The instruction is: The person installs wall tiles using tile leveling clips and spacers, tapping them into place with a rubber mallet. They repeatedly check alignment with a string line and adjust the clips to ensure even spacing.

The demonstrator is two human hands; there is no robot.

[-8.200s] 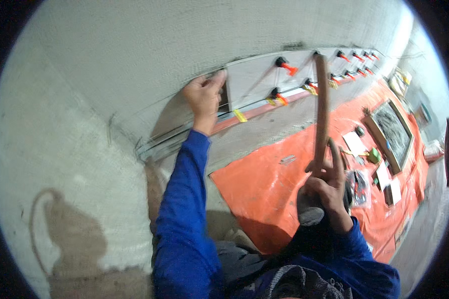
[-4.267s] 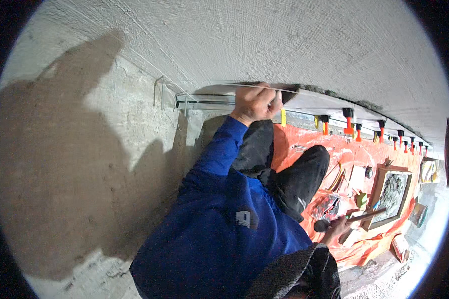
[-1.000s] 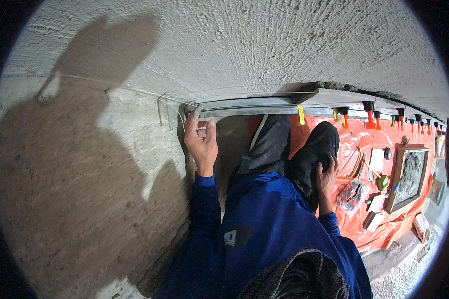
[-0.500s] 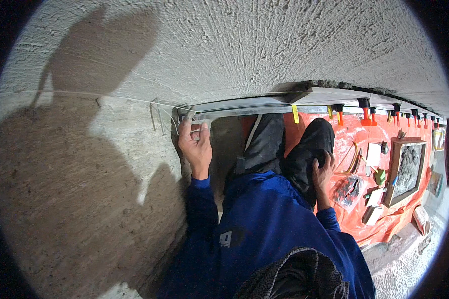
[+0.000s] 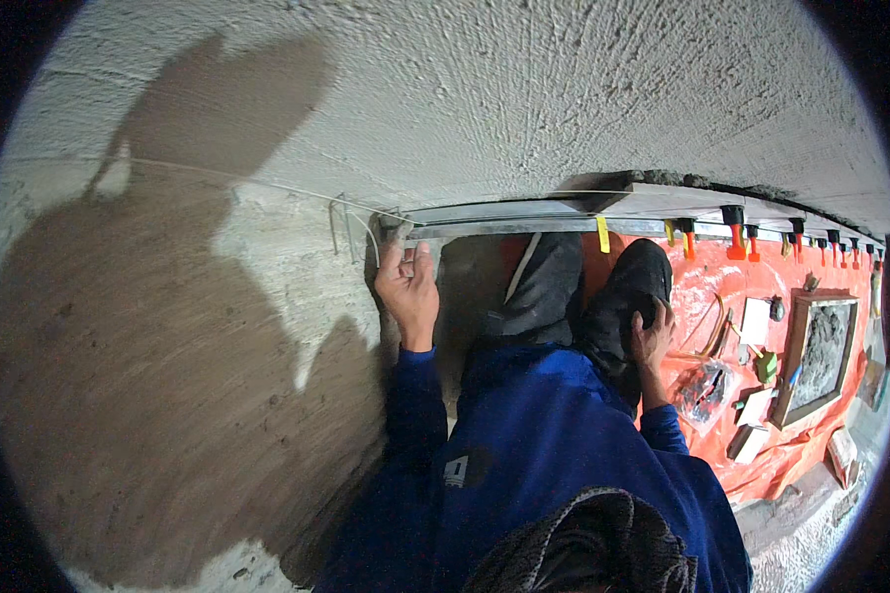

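If the left hand (image 5: 408, 296), grip unclear, pushes unevenly, the metal rail (image 5: 514, 226) could shift, the right hand (image 5: 653, 339) spread on one knee (image 5: 643, 272).

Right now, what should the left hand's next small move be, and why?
Probably a slight shift of the bare left hand away from the thin white string: the hand is at the left end of the long silver metal rail, where the string passes close by. Whether they touch is unclear.
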